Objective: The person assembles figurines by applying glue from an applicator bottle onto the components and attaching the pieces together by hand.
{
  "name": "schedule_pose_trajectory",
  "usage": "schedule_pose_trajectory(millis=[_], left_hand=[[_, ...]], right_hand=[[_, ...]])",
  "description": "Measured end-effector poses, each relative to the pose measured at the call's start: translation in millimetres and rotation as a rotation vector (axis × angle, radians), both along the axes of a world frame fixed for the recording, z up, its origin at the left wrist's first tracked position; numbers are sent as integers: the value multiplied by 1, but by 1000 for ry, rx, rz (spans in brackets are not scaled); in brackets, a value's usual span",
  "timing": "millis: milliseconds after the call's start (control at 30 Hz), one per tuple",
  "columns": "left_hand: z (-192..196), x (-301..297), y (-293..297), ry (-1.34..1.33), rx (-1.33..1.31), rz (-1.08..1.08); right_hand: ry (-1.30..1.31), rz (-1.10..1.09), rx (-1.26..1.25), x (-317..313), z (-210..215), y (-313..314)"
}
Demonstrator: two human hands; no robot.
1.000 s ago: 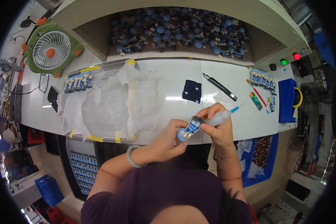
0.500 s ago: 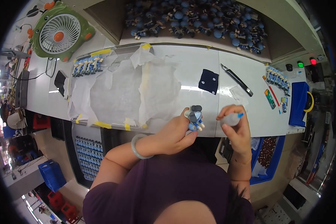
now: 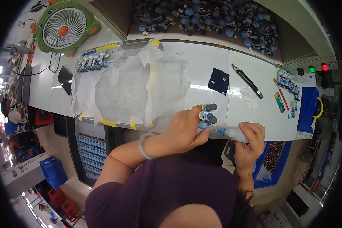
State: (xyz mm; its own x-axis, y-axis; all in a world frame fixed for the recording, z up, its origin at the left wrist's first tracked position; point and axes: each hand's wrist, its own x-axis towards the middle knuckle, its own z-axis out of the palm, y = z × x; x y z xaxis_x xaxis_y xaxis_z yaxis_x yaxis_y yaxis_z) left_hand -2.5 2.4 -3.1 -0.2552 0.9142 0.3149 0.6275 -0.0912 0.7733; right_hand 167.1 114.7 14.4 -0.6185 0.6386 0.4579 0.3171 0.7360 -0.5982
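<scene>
My left hand is closed around a small blue-and-white figurine, its dark grey feet pointing up and away from me. In my right hand a whitish squeeze bottle lies tilted, its blue nozzle pointing left at the figurine's lower part. The nozzle tip is very close to the figurine; I cannot tell whether they touch. My fingers hide part of the figurine. Beyond both hands a dark navy cloth square with small pale marks lies on the white table.
A black utility knife and a green lighter lie to the right, near a row of figurines and a blue bin. Taped paper covers the left of the table. A green fan stands far left; figurines fill the back shelf.
My left hand has turned the figurine so its feet face up and away. My right hand has swung the bottle round, bringing its nozzle from pointing right to pointing left beside the figurine.
</scene>
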Motion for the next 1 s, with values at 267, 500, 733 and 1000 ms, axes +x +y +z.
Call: schedule_pose_trajectory(millis=[267, 500, 733, 1000], left_hand=[[0, 1, 2, 19, 24, 34], [-5, 3, 6, 9, 98, 90], [-7, 3, 7, 17, 122, 101], [-6, 2, 7, 33, 123, 108]], right_hand=[[-70, -65, 238, 1, 7, -3], [-91, -89, 319, 0, 9, -4], [-118, -89, 325, 1, 10, -4], [-135, -79, 358, 1, 12, -3]])
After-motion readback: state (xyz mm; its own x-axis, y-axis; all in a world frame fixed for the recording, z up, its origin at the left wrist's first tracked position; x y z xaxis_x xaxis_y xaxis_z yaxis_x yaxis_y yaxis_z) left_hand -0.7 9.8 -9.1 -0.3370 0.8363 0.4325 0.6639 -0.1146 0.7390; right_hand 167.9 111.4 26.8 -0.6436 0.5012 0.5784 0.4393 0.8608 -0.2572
